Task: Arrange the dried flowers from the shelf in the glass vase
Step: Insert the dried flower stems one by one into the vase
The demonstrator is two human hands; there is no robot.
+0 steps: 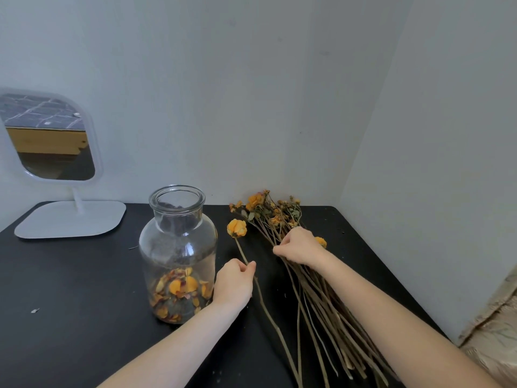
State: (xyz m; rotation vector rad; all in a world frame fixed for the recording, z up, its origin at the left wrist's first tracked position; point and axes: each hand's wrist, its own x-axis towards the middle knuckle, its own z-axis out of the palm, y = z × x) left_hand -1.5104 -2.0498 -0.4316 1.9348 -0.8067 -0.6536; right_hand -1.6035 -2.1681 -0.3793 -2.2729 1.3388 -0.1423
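The left hand (235, 281) pinches one stem (242, 252) just right of the vase (179, 247); the right hand (300, 247) curls over the bundle (321, 303) farther right. The brittle stem may snap or shed petals at the vase's narrow neck.

Bare left hand (233, 281) just right of glass vase (179, 247), fingers (250, 266) pinching single stem (242, 252), right hand (300, 246) further right, gripping stem bunch (321, 303)

Black table (70, 289) against white corner walls (223, 93); mirror (47, 135) perhaps reflects bedding.
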